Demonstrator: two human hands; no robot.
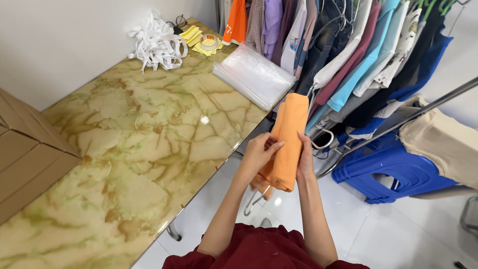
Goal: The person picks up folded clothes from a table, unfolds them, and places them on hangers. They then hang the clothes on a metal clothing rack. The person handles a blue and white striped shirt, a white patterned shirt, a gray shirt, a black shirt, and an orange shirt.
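Orange folded garment (290, 142): held upright in the air just past the table's (149, 149) front edge, between both hands and in front of the clothes rack (358, 55). Its upper half rises clear above the fingers; its lower end hangs below them.

Left hand (259, 153): closed on the garment's left side, thumb pointing across the front of the cloth, remaining fingers wrapped behind and hidden. Forearm rises steeply from the dark red sleeve (259, 249).

Right hand (304, 158): flat along the garment's right edge, fingers extended upward and pressing the cloth; palm concealed behind the fabric. Forearm nearly vertical.

Hard to make out: a metal hanger hook (255, 201) shows under the garment's lower end; whether it sits inside the fold cannot be told. The kind of garment is not readable in its folded state.

Surroundings, left to right: cardboard box (25, 149) cut off at the left edge; marbled yellow-green table; white ribbon bundle (157, 42) and tape roll (209, 41) at the far end; stack of clear plastic bags (254, 74); hung clothes on the rack; blue plastic stools (393, 167) on the white floor.
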